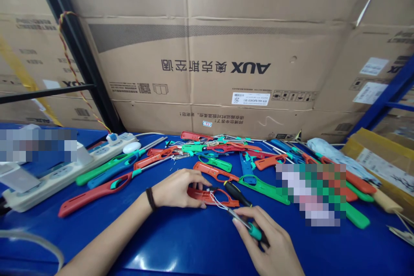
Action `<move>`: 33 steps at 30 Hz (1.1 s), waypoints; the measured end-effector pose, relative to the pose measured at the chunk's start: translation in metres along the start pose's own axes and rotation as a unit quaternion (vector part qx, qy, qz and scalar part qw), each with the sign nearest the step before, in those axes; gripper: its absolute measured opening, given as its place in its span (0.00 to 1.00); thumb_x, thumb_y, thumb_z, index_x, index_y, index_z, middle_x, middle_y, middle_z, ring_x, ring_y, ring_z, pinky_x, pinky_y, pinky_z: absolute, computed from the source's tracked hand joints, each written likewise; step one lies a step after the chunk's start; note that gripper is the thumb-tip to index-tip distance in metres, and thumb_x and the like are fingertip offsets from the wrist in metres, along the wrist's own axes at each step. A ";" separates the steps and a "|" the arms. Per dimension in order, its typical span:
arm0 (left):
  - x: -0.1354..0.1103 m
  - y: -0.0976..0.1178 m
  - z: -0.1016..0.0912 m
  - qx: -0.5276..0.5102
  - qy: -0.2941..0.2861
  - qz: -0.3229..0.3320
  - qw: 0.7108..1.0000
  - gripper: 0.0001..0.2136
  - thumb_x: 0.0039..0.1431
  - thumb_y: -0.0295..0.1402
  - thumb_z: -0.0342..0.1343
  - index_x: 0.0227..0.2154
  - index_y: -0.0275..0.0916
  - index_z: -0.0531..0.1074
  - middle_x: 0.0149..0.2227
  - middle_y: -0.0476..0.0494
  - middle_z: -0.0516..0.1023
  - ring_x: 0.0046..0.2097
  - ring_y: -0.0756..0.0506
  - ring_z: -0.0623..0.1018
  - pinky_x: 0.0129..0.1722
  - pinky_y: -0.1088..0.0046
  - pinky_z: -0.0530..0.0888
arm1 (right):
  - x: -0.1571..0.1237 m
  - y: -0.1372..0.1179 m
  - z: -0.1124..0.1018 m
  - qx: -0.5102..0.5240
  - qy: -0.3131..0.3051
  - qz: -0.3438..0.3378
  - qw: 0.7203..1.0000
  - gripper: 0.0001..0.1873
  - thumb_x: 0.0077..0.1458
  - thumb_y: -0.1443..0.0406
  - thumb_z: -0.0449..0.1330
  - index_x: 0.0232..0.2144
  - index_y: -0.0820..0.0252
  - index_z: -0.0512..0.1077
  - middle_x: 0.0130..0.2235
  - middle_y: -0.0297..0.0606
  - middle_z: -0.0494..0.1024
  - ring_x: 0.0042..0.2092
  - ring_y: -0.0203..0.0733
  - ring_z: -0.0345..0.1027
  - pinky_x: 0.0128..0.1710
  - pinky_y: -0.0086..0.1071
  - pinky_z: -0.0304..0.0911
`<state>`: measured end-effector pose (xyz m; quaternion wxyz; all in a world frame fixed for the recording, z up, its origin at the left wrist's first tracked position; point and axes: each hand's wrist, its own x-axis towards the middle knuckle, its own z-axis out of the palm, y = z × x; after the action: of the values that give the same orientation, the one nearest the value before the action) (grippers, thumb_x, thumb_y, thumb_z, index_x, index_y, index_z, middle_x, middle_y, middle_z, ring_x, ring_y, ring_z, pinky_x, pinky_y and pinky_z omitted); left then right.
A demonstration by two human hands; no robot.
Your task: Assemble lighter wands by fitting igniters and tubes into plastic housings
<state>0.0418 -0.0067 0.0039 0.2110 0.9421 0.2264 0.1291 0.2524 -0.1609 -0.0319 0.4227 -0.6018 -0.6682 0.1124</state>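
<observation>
My left hand (181, 187) pinches a red lighter handle half (197, 196) lying on the blue table, its hollow side up. Thin white wires (218, 200) run from a small white piece in the shell toward my right hand (267, 239). That hand is closed round a slim metal rod with a teal and black end (249, 224); its exact kind I cannot make out. Just beyond lies a screwdriver with a black and yellow handle (237, 192), partly over the shell's far edge. A green handle half (265, 189) and an orange-red one (216, 172) lie behind it.
Several long-necked lighters (97, 198) lie at the left beside a white power strip (54, 172). More lighter parts are heaped (194, 146) at the back, against a cardboard box (207, 43). Assembled lighters lie right, near a yellow-taped carton (381, 164); a pixelated patch hides some.
</observation>
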 end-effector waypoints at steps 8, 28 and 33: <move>0.000 0.000 -0.001 -0.003 -0.005 -0.006 1.000 0.21 0.49 0.40 0.64 0.46 0.40 0.74 0.37 0.45 0.77 0.35 0.46 0.77 0.37 0.73 0.72 | 0.000 -0.004 0.003 0.006 0.000 -0.010 1.000 0.12 0.60 0.56 0.52 0.34 0.53 0.73 0.30 0.34 0.77 0.24 0.33 0.70 0.23 0.21 0.65; -0.013 -0.004 0.013 0.054 0.021 0.050 0.997 0.17 0.64 0.37 0.51 0.56 0.48 0.66 0.44 0.43 0.72 0.43 0.45 0.73 0.44 0.70 0.72 | 0.003 0.007 -0.010 -0.099 -0.126 0.018 0.987 0.09 0.61 0.58 0.50 0.35 0.49 0.69 0.33 0.29 0.77 0.29 0.36 0.75 0.28 0.24 0.67; -0.016 -0.008 0.019 0.045 0.030 0.045 0.998 0.18 0.65 0.37 0.50 0.57 0.49 0.65 0.44 0.42 0.71 0.43 0.45 0.72 0.44 0.68 0.72 | 0.008 0.006 -0.015 -0.101 -0.130 0.021 0.986 0.08 0.61 0.59 0.50 0.36 0.49 0.69 0.35 0.29 0.77 0.28 0.36 0.73 0.28 0.25 0.66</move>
<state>0.0316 -0.0146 -0.0189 0.1557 0.9556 0.1957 0.1560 0.2677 -0.1575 -0.0239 0.2665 -0.6355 -0.7128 0.1307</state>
